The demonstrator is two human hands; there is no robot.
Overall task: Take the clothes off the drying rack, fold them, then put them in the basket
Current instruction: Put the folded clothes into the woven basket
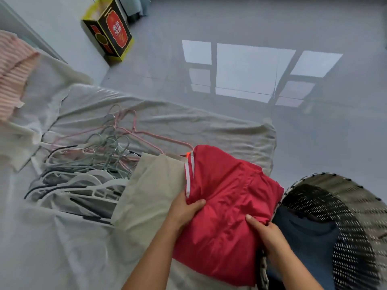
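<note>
A folded red garment [226,201] with a white stripe is held over the bed's edge, partly above the basket rim. My left hand [184,210] grips its left edge, thumb on top. My right hand [266,233] grips its right edge near the basket. The dark woven basket [354,218] stands at the lower right on the floor, with a dark blue garment [307,233] inside it. A beige cloth [150,189] lies on the bed under the red garment's left side.
A pile of several hangers [88,164] lies on the white sheet [188,126] at the left. A pink striped garment [12,72] sits at the far left. A black and yellow box [109,30] stands on the glossy floor.
</note>
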